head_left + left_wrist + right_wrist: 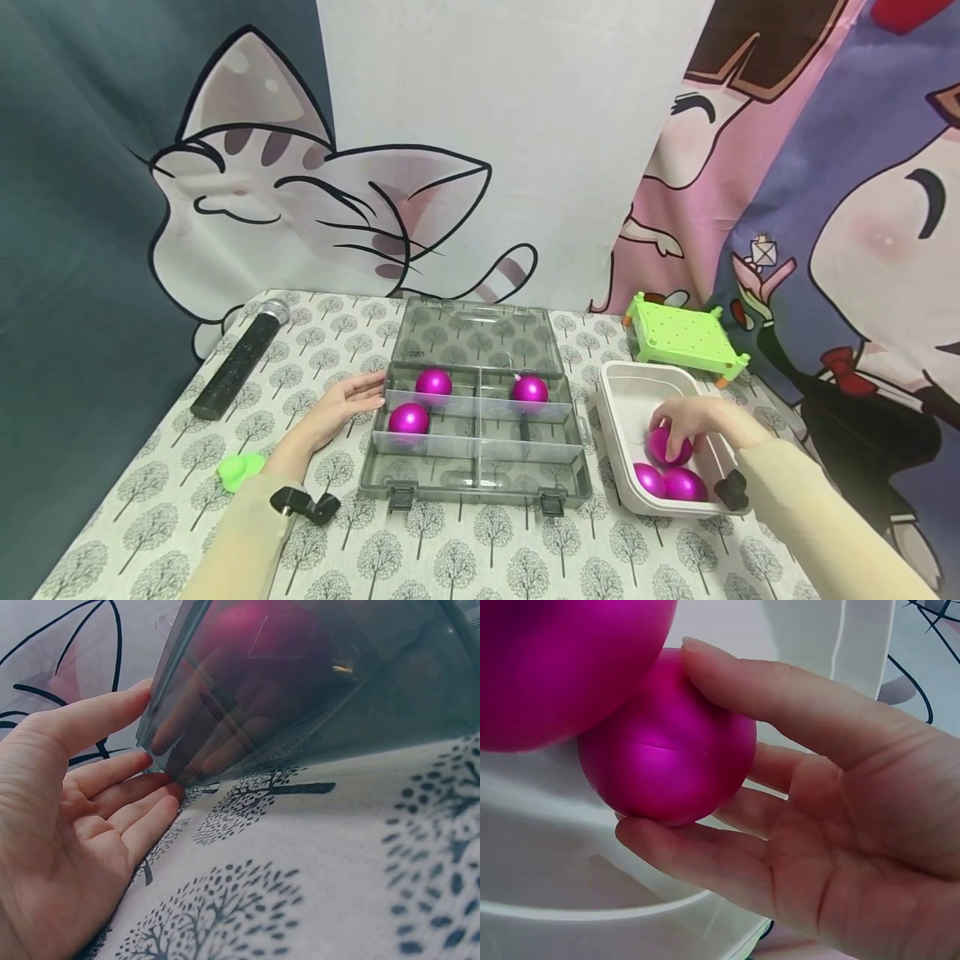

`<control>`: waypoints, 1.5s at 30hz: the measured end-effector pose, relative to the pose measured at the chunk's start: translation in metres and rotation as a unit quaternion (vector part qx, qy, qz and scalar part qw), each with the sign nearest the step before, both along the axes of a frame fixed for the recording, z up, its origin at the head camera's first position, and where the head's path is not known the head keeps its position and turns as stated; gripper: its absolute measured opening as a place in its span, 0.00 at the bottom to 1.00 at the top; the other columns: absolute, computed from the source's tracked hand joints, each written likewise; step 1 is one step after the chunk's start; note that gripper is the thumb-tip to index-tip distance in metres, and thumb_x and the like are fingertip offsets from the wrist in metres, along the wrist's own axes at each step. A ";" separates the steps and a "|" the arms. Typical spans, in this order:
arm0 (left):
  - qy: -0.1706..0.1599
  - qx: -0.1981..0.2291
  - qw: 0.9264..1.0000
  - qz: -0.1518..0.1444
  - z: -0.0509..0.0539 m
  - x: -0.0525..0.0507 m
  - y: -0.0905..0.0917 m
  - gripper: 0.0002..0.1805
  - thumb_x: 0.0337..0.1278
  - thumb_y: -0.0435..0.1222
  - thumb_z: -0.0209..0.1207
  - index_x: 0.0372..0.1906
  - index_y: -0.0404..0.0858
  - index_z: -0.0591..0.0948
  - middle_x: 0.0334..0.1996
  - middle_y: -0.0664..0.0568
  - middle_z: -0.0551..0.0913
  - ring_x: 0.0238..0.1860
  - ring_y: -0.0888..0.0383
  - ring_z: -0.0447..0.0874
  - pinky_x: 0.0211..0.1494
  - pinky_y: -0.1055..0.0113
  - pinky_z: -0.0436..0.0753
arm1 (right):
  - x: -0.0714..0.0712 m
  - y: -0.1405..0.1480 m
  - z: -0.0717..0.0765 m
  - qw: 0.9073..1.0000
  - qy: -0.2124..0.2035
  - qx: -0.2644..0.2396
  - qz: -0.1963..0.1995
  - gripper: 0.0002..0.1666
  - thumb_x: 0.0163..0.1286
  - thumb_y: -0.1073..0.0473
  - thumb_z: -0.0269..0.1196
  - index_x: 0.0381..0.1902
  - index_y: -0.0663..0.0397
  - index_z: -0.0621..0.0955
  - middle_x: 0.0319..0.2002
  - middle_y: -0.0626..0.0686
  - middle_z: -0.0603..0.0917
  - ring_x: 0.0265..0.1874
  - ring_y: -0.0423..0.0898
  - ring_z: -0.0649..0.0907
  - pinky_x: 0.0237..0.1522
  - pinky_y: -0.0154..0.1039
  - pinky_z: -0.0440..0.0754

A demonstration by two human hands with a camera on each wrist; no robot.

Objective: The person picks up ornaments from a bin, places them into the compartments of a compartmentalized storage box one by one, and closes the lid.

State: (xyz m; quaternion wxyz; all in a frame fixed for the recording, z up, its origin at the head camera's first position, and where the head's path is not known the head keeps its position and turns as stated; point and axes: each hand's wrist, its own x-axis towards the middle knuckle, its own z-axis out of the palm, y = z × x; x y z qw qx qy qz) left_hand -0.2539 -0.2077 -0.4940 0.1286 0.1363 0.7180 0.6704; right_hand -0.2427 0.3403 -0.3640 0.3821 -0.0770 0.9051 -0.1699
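My right hand reaches into a white bin and grips a magenta ball between thumb and fingers. Two more magenta balls, one on the left and one on the right, lie in the near end of the bin. My left hand, its fingers extended, touches the left side of a clear grey compartment box with its lid folded back. Three magenta balls sit in the box: back left, back right and middle left.
A black microphone lies at the far left. A small green object is beside the left forearm. Behind the bin stands a lime-green plastic rack. A tree-patterned cloth covers the table, with cartoon curtains behind.
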 end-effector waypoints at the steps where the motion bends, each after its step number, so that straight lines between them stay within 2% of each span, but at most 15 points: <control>1: -0.001 0.000 1.000 0.000 0.000 0.000 0.000 0.36 0.62 0.31 0.58 0.71 0.23 0.57 0.71 0.29 0.59 0.72 0.34 0.58 0.76 0.50 0.57 | 0.000 0.000 0.000 1.000 -0.001 0.001 0.001 0.28 0.47 0.73 0.66 0.51 0.71 0.76 0.41 0.59 0.80 0.30 0.48 0.84 0.32 0.42 0.90; 8: -0.006 0.003 1.000 -0.004 0.000 0.001 0.000 0.37 0.62 0.32 0.58 0.71 0.24 0.57 0.71 0.29 0.59 0.73 0.34 0.58 0.77 0.49 0.56 | 0.002 -0.002 0.004 1.000 0.008 -0.003 0.005 0.28 0.47 0.72 0.67 0.50 0.70 0.76 0.40 0.59 0.79 0.30 0.48 0.84 0.30 0.40 0.89; 15: -0.006 0.005 1.000 -0.001 0.000 0.001 0.001 0.37 0.62 0.31 0.58 0.71 0.23 0.57 0.71 0.29 0.59 0.72 0.34 0.58 0.76 0.52 0.58 | 0.001 -0.002 0.004 0.998 0.057 -0.005 0.019 0.30 0.47 0.71 0.69 0.51 0.72 0.77 0.42 0.61 0.80 0.33 0.47 0.82 0.29 0.40 0.88; 19: -0.010 0.009 1.000 0.002 0.000 0.001 0.002 0.37 0.61 0.31 0.59 0.71 0.23 0.57 0.71 0.29 0.60 0.72 0.35 0.59 0.74 0.57 0.62 | -0.002 0.000 0.006 0.997 0.072 -0.026 0.020 0.29 0.48 0.70 0.70 0.50 0.71 0.76 0.42 0.62 0.80 0.35 0.47 0.82 0.29 0.40 0.87; 22: -0.009 0.009 1.000 0.001 0.001 0.001 0.001 0.37 0.61 0.31 0.59 0.71 0.23 0.57 0.71 0.29 0.60 0.72 0.35 0.59 0.74 0.57 0.63 | -0.005 0.003 0.004 0.993 0.097 -0.045 0.042 0.29 0.48 0.68 0.72 0.49 0.70 0.77 0.41 0.60 0.81 0.36 0.46 0.80 0.29 0.37 0.86; 25: -0.010 0.010 1.000 0.001 0.002 0.001 0.001 0.37 0.61 0.31 0.59 0.71 0.23 0.57 0.71 0.29 0.60 0.72 0.35 0.59 0.75 0.54 0.60 | -0.009 0.006 0.003 0.986 0.133 -0.066 0.072 0.30 0.48 0.65 0.73 0.50 0.69 0.77 0.42 0.59 0.82 0.37 0.45 0.81 0.31 0.34 0.85; 29: -0.009 0.010 1.000 0.000 0.003 0.002 0.001 0.37 0.61 0.31 0.59 0.71 0.23 0.57 0.71 0.29 0.60 0.72 0.34 0.59 0.76 0.52 0.58 | -0.011 0.008 0.007 0.976 0.176 -0.089 0.089 0.35 0.48 0.62 0.74 0.54 0.71 0.77 0.47 0.63 0.83 0.42 0.50 0.83 0.41 0.36 0.83; 33: -0.007 0.010 1.000 -0.001 0.003 0.002 0.001 0.37 0.61 0.31 0.59 0.71 0.23 0.57 0.71 0.29 0.60 0.72 0.34 0.58 0.76 0.51 0.58 | -0.012 0.010 0.013 0.967 0.215 -0.112 0.079 0.38 0.51 0.58 0.74 0.59 0.69 0.75 0.53 0.67 0.81 0.48 0.58 0.83 0.46 0.39 0.81; 36: -0.006 0.009 1.000 0.000 0.003 0.002 0.001 0.37 0.61 0.31 0.59 0.71 0.23 0.57 0.71 0.29 0.60 0.72 0.34 0.59 0.76 0.51 0.58 | -0.013 0.008 0.017 0.953 0.261 -0.135 0.075 0.38 0.53 0.57 0.74 0.60 0.67 0.75 0.55 0.68 0.80 0.51 0.63 0.82 0.46 0.37 0.83; 40: -0.006 0.008 1.000 0.000 0.003 0.001 0.000 0.37 0.61 0.31 0.59 0.71 0.23 0.58 0.71 0.29 0.60 0.72 0.34 0.59 0.75 0.52 0.59 | -0.013 0.001 0.020 0.936 0.312 -0.151 0.062 0.38 0.54 0.56 0.74 0.61 0.63 0.75 0.56 0.65 0.81 0.53 0.63 0.81 0.46 0.33 0.83; 43: -0.008 0.008 1.000 0.000 0.003 0.001 0.000 0.37 0.61 0.31 0.59 0.71 0.23 0.58 0.71 0.29 0.60 0.72 0.34 0.58 0.76 0.52 0.58 | -0.015 -0.006 0.020 0.929 0.327 -0.164 0.049 0.38 0.55 0.58 0.74 0.63 0.61 0.74 0.57 0.65 0.81 0.55 0.63 0.80 0.50 0.38 0.84; 45: -0.009 0.007 1.000 0.001 0.003 0.001 0.000 0.37 0.61 0.31 0.59 0.71 0.23 0.58 0.71 0.29 0.60 0.72 0.35 0.59 0.76 0.51 0.58 | -0.018 -0.012 0.020 0.923 0.338 -0.176 0.047 0.38 0.55 0.60 0.73 0.64 0.62 0.73 0.58 0.65 0.80 0.56 0.64 0.80 0.53 0.47 0.84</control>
